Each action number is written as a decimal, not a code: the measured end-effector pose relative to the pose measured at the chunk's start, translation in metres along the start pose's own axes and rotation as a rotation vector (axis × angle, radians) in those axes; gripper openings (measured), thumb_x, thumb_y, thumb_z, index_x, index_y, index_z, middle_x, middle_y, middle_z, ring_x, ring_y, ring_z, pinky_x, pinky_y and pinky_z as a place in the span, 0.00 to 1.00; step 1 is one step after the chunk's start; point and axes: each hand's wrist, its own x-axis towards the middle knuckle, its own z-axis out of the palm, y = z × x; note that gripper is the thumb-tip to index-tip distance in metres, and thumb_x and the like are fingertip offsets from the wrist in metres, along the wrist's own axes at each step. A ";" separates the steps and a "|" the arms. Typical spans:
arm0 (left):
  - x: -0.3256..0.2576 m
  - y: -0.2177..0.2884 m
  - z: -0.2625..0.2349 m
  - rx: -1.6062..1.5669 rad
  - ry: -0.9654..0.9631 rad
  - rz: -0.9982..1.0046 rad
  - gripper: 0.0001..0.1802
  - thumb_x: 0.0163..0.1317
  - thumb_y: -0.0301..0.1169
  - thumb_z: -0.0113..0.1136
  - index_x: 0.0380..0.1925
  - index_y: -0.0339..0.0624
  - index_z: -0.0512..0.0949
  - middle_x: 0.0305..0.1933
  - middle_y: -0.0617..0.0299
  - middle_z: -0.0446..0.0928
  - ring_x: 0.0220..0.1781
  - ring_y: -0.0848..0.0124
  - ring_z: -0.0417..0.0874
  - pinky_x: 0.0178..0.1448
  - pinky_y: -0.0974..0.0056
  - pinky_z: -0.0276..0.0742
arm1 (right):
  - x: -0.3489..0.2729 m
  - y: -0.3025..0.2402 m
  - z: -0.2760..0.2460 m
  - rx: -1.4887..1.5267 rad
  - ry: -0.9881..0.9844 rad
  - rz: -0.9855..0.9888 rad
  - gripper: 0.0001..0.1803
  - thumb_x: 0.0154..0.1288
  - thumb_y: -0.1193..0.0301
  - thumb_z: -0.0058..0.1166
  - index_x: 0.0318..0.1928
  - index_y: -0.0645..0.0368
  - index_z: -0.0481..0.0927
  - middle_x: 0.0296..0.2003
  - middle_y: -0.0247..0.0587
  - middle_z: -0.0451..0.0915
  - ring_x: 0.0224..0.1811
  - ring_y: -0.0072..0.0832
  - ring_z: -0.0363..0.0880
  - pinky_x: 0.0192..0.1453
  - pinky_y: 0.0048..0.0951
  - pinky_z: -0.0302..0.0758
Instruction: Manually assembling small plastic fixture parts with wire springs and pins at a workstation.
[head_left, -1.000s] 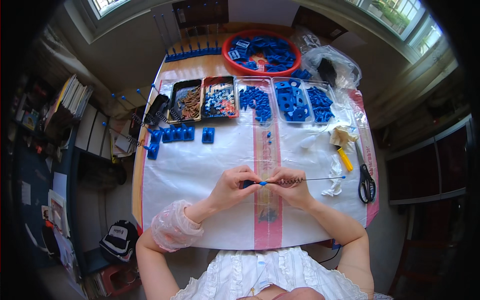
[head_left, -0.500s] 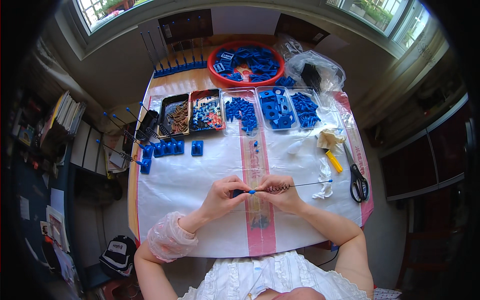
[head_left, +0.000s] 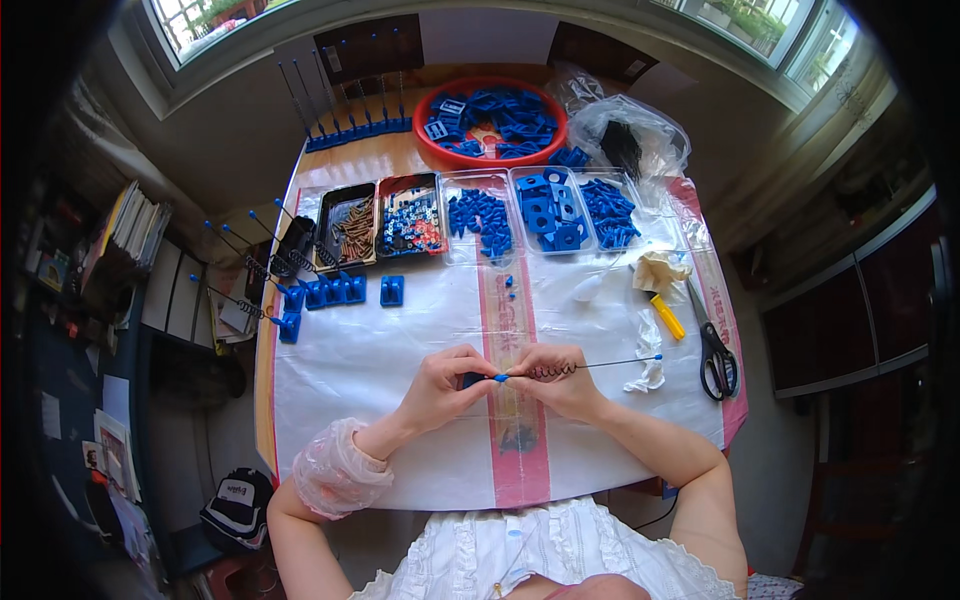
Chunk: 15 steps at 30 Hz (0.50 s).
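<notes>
Both of my hands meet over the middle of the table. My left hand [head_left: 438,390] pinches a small blue plastic piece [head_left: 500,378], most of it hidden by the fingers. Closed on a thin dark wire with a spring coil [head_left: 552,370] is my right hand [head_left: 560,388]. The wire's inner end meets the blue piece between my fingertips; whether it is seated inside cannot be seen. Its straight end runs out to the right and carries a blue tip [head_left: 658,357]. Left of my hands stand several blue bases [head_left: 340,290], some with sprung wires, and a separate blue block [head_left: 392,291].
Along the back run trays of screws [head_left: 355,238], small beads or nuts [head_left: 410,225], blue cones [head_left: 480,222], square plates [head_left: 552,220] and blue pegs [head_left: 610,215]. A red basin [head_left: 420,135] stands behind them. Scissors [head_left: 718,365] and a yellow-handled cutter [head_left: 667,316] lie right.
My hands hold almost the same place and grip on the blue piece and wire. The whole view has shifted slightly; nothing else visibly moved.
</notes>
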 end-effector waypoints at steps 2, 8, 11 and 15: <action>0.000 -0.001 0.000 -0.010 0.006 0.007 0.08 0.60 0.21 0.71 0.40 0.40 0.89 0.34 0.66 0.81 0.27 0.81 0.71 0.28 0.72 0.64 | 0.000 -0.002 0.000 -0.012 -0.001 0.007 0.04 0.64 0.83 0.67 0.39 0.66 0.87 0.36 0.33 0.83 0.36 0.14 0.77 0.38 0.18 0.71; -0.001 0.002 -0.003 0.008 -0.017 -0.019 0.08 0.61 0.21 0.71 0.41 0.40 0.89 0.36 0.65 0.82 0.30 0.82 0.75 0.30 0.73 0.65 | 0.000 0.007 0.000 -0.027 0.006 -0.017 0.03 0.64 0.82 0.67 0.38 0.66 0.86 0.34 0.32 0.82 0.33 0.13 0.74 0.35 0.17 0.69; -0.001 0.003 -0.002 -0.022 0.005 0.008 0.07 0.60 0.22 0.71 0.39 0.40 0.88 0.34 0.64 0.81 0.28 0.78 0.75 0.31 0.70 0.67 | 0.001 0.007 0.001 -0.021 0.005 -0.014 0.03 0.64 0.82 0.68 0.37 0.66 0.86 0.34 0.32 0.82 0.33 0.13 0.74 0.34 0.18 0.68; -0.002 0.000 -0.002 0.003 0.008 0.015 0.07 0.60 0.23 0.72 0.39 0.40 0.88 0.33 0.63 0.80 0.29 0.76 0.76 0.32 0.69 0.68 | 0.002 0.004 0.001 -0.041 0.002 -0.004 0.03 0.63 0.82 0.68 0.37 0.66 0.86 0.34 0.32 0.81 0.33 0.13 0.74 0.34 0.18 0.68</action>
